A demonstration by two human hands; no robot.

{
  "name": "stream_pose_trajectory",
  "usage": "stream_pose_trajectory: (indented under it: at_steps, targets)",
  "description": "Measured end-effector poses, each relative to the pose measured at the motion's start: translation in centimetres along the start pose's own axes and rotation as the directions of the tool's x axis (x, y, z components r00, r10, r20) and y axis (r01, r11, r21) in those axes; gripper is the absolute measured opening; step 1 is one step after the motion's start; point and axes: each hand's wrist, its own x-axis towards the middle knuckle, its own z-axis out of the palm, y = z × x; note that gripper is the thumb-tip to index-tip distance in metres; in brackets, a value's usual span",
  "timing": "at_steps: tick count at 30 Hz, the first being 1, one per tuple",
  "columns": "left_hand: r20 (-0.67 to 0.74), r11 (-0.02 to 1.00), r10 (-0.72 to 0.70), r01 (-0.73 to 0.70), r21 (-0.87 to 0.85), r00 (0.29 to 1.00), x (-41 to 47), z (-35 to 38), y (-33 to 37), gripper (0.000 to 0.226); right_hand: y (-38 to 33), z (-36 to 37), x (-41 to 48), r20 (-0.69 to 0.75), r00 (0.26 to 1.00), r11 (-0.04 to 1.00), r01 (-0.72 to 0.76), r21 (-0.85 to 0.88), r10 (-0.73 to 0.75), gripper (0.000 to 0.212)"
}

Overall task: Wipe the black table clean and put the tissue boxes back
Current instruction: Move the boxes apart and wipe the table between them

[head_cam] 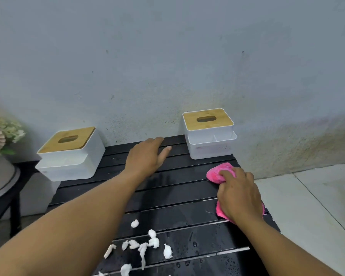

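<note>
The black slatted table is wet, with water drops near its front. Several white wads of tissue lie on its near part. A white tissue box with a wooden lid stands at the table's far right corner. A second such tissue box sits at the far left, overhanging the table's left edge. My left hand rests flat on the far slats, fingers apart, holding nothing. My right hand presses a pink cloth onto the table's right side, just in front of the right box.
A grey wall runs right behind the table. At the left stands a round grey side table with a flower arrangement. Pale floor tiles lie to the right of the table.
</note>
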Motion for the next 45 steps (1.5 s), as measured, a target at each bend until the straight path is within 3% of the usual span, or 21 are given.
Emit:
stream_pose_trajectory:
  at_steps: [9,13,17,24,28,37,45]
  targets:
    - [-0.12,0.933,-0.321,0.336,0.132,0.939,-7.1,-6.9,-12.1,0.035,-0.2,-0.5,-0.2,0.063,0.997,0.999,-0.046,0.025,0.045,0.04]
    - [-0.041,0.857,-0.491,0.492,0.154,0.87,-8.3,-7.4,-14.8,0.042,-0.2,-0.7,-0.1,0.054,0.998,0.999,-0.044,0.012,0.043,0.038]
    - [0.066,0.826,-0.548,0.526,0.202,0.834,-8.5,-6.7,-16.1,0.036,-0.2,-0.4,-0.1,0.034,0.998,0.998,-0.053,0.017,0.053,0.038]
    - [0.118,0.856,-0.512,0.496,0.146,0.851,-7.8,-5.3,-17.6,0.024,-0.1,-0.4,0.0,0.005,0.999,0.999,-0.049,0.02,0.049,0.038]
    - [0.074,0.884,-0.46,0.448,0.135,0.885,-7.5,-4.5,-16.9,0.027,-0.4,-0.3,-0.1,-0.001,0.999,0.999,-0.036,0.009,0.036,0.039]
    - [0.035,0.954,-0.3,0.299,0.032,0.953,-5.1,-1.8,-7.8,0.028,0.1,-0.3,-0.1,-0.024,0.999,0.999,-0.038,0.021,0.038,0.035]
    - [0.082,0.985,-0.171,0.17,0.01,0.982,-2.4,0.4,1.7,0.029,0.3,-0.1,0.0,-0.041,0.999,1.0,-0.013,0.019,0.014,0.034]
